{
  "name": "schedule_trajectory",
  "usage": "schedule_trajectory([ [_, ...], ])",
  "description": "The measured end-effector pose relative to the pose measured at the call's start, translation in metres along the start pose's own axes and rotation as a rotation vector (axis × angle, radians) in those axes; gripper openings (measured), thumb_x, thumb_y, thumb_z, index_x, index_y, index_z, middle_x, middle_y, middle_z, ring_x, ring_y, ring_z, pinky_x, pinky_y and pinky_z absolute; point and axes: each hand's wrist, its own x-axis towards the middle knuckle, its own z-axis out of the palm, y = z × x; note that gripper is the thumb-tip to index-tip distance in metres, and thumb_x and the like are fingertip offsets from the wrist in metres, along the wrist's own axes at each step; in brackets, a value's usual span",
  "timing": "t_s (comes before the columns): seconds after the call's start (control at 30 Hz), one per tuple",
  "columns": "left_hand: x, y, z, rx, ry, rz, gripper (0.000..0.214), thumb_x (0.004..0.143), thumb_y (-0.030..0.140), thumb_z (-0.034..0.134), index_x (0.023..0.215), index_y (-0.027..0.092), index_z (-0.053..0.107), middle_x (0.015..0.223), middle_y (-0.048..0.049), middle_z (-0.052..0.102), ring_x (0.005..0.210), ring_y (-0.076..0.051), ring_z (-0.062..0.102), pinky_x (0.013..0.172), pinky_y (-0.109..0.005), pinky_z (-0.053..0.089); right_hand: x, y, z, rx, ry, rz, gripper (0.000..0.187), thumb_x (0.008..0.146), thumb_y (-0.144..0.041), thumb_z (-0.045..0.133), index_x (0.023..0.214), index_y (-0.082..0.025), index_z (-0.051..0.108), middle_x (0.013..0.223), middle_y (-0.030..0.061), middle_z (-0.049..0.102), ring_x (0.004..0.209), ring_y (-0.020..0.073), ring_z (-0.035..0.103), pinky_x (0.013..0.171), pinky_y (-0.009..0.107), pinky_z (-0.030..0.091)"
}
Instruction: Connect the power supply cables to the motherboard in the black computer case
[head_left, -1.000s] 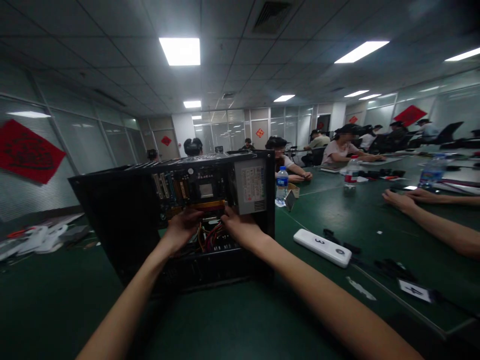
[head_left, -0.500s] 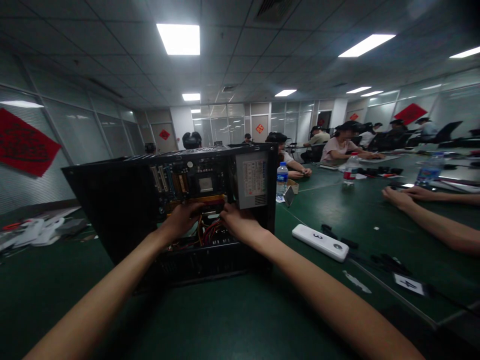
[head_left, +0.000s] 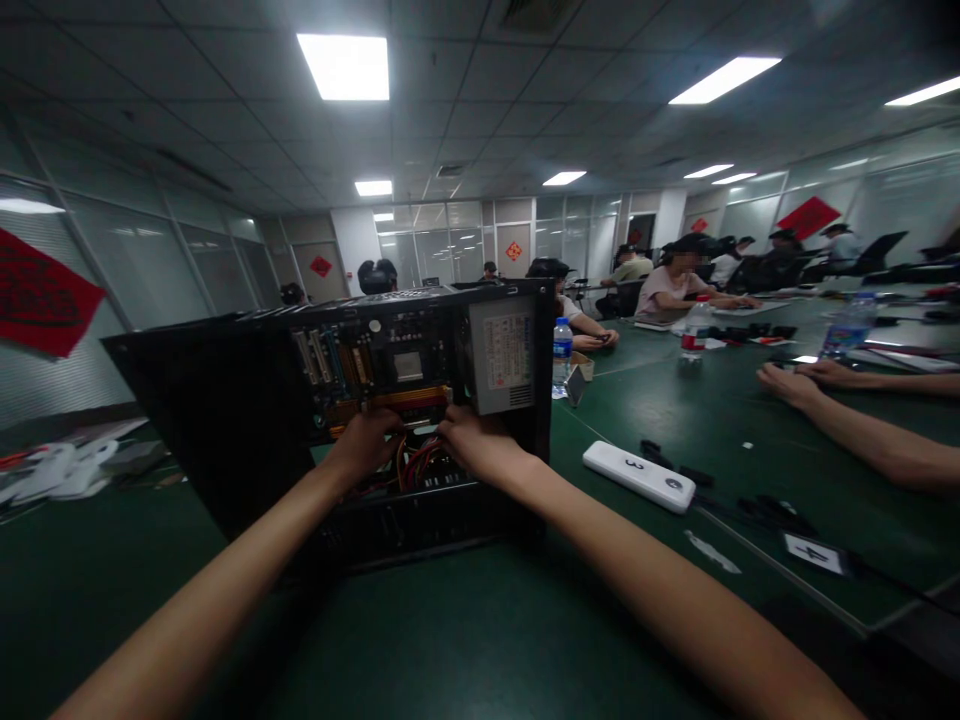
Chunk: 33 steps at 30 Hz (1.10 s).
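An open black computer case (head_left: 225, 420) stands on a green table (head_left: 465, 640), its side off and its green motherboard (head_left: 375, 365) facing me. A grey power supply (head_left: 501, 353) sits at the case's upper right. Both my hands reach inside. My left hand (head_left: 367, 443) is closed around cables just below a flat orange ribbon cable (head_left: 397, 398). My right hand (head_left: 471, 445) is closed below the power supply, beside a bundle of red and yellow wires (head_left: 420, 462). What each hand's fingers grip is hidden behind the hand.
A white power strip (head_left: 639, 476) marked 3 lies right of the case, with black small parts and a card marked 4 (head_left: 814, 552) beyond it. Another person's forearms (head_left: 862, 440) rest on the table at right. Water bottles and seated people fill the far end.
Both hands stay inside the case with almost no shift. The view has tilted slightly, so the case sits a little higher and further left in the picture.
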Motion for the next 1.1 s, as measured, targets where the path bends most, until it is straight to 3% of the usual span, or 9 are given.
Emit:
schedule_trajectory([
  [0.43, 0.001, 0.017, -0.01, 0.193, -0.13, -0.095, 0.021, 0.088, 0.016, 0.054, 0.101, 0.016, 0.07, 0.109, -0.0097, 0.07, 0.102, -0.024, 0.067, 0.086, -0.032, 0.051, 0.0, 0.001, 0.002, 0.205, -0.057, 0.027, 0.02, 0.095, -0.018, 0.046, 0.108, -0.016, 0.061, 0.12, 0.0103, 0.053, 0.097, 0.0187, 0.059, 0.077, 0.026, 0.049],
  [0.67, 0.002, 0.017, -0.008, 0.228, -0.125, -0.135, 0.024, 0.091, 0.02, 0.051, 0.108, 0.018, 0.069, 0.108, -0.0105, 0.071, 0.099, -0.024, 0.068, 0.082, -0.031, 0.05, 0.008, -0.001, 0.003, 0.13, -0.069, -0.05, 0.018, 0.092, -0.015, 0.049, 0.105, -0.013, 0.061, 0.112, 0.0109, 0.055, 0.098, 0.0196, 0.059, 0.081, 0.028, 0.048],
  [0.93, 0.004, 0.016, -0.012, 0.197, -0.155, -0.142, 0.027, 0.09, 0.02, 0.05, 0.103, 0.021, 0.074, 0.106, -0.0092, 0.073, 0.096, -0.023, 0.069, 0.084, -0.03, 0.05, 0.048, -0.008, 0.011, -0.012, -0.102, -0.165, 0.026, 0.092, -0.009, 0.043, 0.11, -0.011, 0.061, 0.114, 0.0139, 0.057, 0.101, 0.023, 0.062, 0.083, 0.033, 0.05],
  [1.1, 0.004, 0.013, -0.012, 0.188, -0.143, -0.144, 0.026, 0.091, 0.024, 0.052, 0.104, 0.022, 0.074, 0.104, -0.0085, 0.074, 0.097, -0.023, 0.069, 0.085, -0.029, 0.051, 0.055, -0.009, 0.016, -0.026, -0.124, -0.131, 0.028, 0.094, -0.009, 0.039, 0.111, -0.01, 0.059, 0.115, 0.0162, 0.059, 0.102, 0.0242, 0.064, 0.085, 0.035, 0.051],
])
